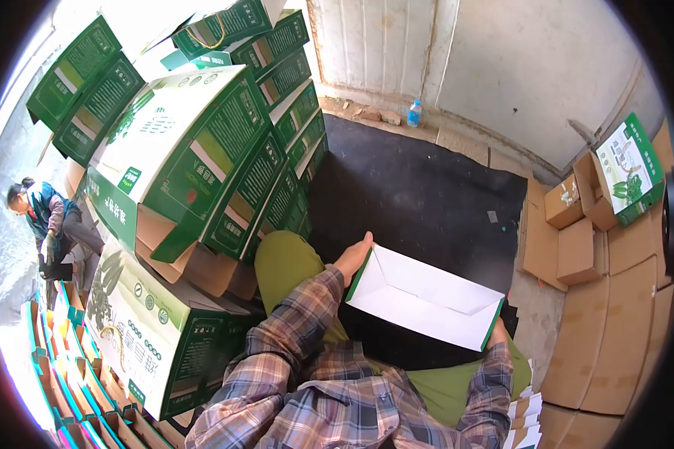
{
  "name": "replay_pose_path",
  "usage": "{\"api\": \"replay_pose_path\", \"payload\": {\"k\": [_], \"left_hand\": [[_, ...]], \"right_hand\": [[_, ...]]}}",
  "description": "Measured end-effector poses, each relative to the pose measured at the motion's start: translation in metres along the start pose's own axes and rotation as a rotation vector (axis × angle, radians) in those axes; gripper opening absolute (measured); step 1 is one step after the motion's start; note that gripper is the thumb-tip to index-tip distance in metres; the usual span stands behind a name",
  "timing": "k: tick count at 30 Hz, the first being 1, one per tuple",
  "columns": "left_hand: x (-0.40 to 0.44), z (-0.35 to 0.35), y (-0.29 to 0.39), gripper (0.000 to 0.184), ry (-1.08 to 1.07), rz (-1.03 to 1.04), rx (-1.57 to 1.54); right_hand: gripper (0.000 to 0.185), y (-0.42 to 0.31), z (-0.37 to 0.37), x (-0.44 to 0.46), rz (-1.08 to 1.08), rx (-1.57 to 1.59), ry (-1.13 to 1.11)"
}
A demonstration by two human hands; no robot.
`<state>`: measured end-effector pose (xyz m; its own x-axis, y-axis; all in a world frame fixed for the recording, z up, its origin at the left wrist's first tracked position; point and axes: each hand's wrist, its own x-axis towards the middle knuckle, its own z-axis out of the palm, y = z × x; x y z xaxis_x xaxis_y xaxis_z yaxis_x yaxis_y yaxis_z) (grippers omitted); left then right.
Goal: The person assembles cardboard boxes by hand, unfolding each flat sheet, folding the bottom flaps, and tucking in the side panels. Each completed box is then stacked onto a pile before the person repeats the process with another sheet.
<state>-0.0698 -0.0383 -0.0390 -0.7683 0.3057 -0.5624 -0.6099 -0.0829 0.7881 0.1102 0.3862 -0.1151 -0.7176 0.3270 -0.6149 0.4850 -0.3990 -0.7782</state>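
A white carton with green edges [427,296] lies tilted in front of me, its long white face with folded creases turned up. My left hand [354,260] grips its left end, thumb along the top corner. At the right end my right hand [497,335] holds the green edge, its fingers mostly hidden behind the carton. Black sheeting [419,179] spreads over the floor beneath and beyond it. Beside my left arm stand stacked green and white printed boxes [202,157], some with flaps open.
Brown cartons [584,329] are stacked on the right, with a green and white box [627,168] on top. A small bottle [414,114] stands by the wall. Opened boxes [90,374] fill the lower left. Another person [52,217] bends at the far left.
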Motion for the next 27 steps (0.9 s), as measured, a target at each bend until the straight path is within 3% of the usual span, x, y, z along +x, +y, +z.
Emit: {"api": "replay_pose_path", "payload": {"k": [3,5,7,11,12,15,16,18,20,23,24,25,27], "left_hand": [[-0.013,-0.001,0.011,0.052,0.032,0.125,0.012],[-0.005,-0.005,0.002,0.050,0.066,0.262,-0.120],[-0.014,-0.007,0.008,0.050,0.017,0.283,-0.168],[-0.007,-0.004,0.008,0.058,0.062,0.158,-0.144],[-0.003,-0.005,0.002,0.059,0.049,0.086,-0.086],[0.002,-0.001,-0.006,0.055,0.084,-0.008,0.035],[0.001,-0.002,-0.010,0.051,0.142,-0.025,0.095],[0.012,-0.005,-0.022,0.050,0.121,0.001,0.032],[0.017,-0.009,-0.027,0.047,0.119,0.029,-0.015],[0.011,-0.014,-0.023,0.049,0.132,-0.144,0.153],[0.005,-0.007,-0.015,0.053,0.179,-0.208,0.230],[0.003,-0.003,-0.011,0.053,0.172,-0.214,0.235],[0.002,0.003,-0.013,0.058,0.140,-0.081,0.143]], "right_hand": [[0.054,-0.019,0.017,-0.020,-0.074,0.035,0.024],[0.053,-0.057,0.043,-0.052,-0.165,0.292,-0.086],[0.053,-0.052,0.023,-0.041,-0.279,0.221,0.097],[0.045,-0.061,0.043,-0.048,-0.400,0.350,0.153],[0.040,-0.036,0.015,-0.008,-0.372,0.435,0.023],[0.038,-0.021,0.021,-0.037,-0.097,0.213,0.206],[0.038,-0.010,0.020,-0.039,-0.083,0.220,0.220],[0.040,-0.002,0.019,-0.032,-0.263,0.003,0.121],[0.041,0.006,0.011,-0.016,-0.251,0.062,0.105],[0.043,0.019,0.009,-0.009,-0.207,0.179,0.061],[0.047,0.012,0.012,-0.007,-0.091,0.116,0.059],[0.050,0.004,0.017,-0.010,0.029,0.054,0.059],[0.061,-0.008,0.033,-0.025,0.041,-0.057,0.071]]}}
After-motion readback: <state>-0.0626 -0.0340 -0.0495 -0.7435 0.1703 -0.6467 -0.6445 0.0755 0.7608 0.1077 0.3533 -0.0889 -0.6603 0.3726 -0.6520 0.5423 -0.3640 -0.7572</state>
